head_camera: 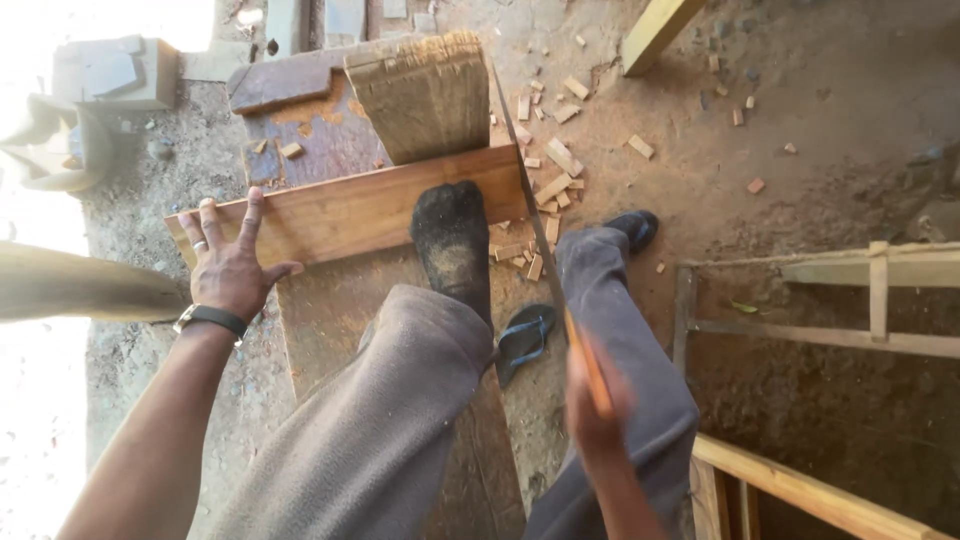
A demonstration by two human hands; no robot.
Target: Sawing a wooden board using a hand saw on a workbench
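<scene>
Sawing a reddish plank [350, 210] laid crosswise on a worn bench board [330, 310], with the cut at the plank's 3 o'clock end. Left hand [232, 262] lies flat, fingers spread wide, on the plank's 9 o'clock end; a sock-clad foot [452, 235] pins it near the middle. Right hand [592, 395] is wrapped around the handsaw [530, 215] handle, blade running toward 12 o'clock along the plank's end. To do it well, I'd judge: keep foot weight close to the cut, left hand well clear of the blade, long even strokes, blade square to the face. Offcut blocks [555, 185] litter the dirt at 1 o'clock, and a sandal [525, 338] lies by the bench. Right hand is motion-blurred, so the exact grip is probably a full fist, hard to confirm. Teeth and kerf aren't visible; the wooden frame [800, 330] at 3 o'clock is cut off by the edge.
</scene>
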